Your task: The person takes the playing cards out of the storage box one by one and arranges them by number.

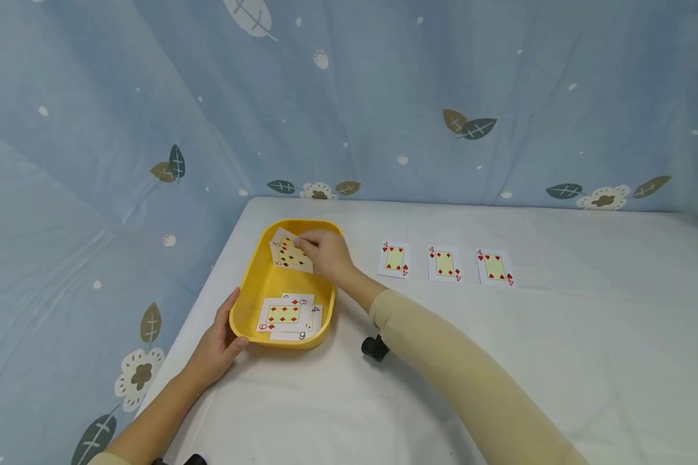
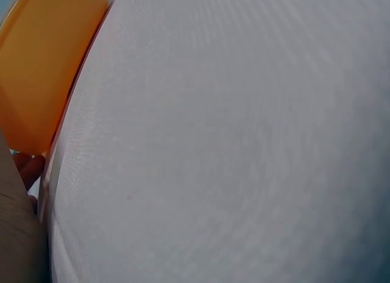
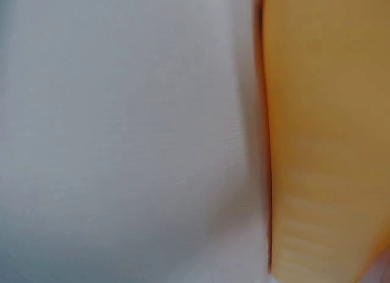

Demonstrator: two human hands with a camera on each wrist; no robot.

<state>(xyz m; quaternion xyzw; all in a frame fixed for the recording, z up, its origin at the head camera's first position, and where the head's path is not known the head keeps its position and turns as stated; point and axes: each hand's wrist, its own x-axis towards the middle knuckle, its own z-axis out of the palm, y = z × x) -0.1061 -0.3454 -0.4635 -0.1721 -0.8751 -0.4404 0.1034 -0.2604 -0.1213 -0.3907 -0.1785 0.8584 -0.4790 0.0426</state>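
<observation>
A yellow plastic tray [image 1: 250, 294] stands at the left end of the white table. My left hand [image 1: 216, 352] grips its near left corner, thumb at the rim and fingers along the outside wall. Reaching over the right side, my right hand [image 1: 330, 253] pinches playing cards [image 1: 291, 257] marked 5 at the far end inside. Several more playing cards [image 1: 283, 314], a six of diamonds on top, lie overlapped at the near end. Each wrist view shows the tray's outer wall [image 2: 46, 63] close up; in the right one, the wall [image 3: 329, 112] fills the right side.
Three face-up fours lie in a row right of the tray: a four of hearts [image 1: 394, 259], a four of diamonds [image 1: 444, 264] and another four of hearts [image 1: 496, 267]. A black device [image 1: 375, 349] shows beside the right forearm. Patterned blue cloth [image 1: 384, 97] hangs behind the table.
</observation>
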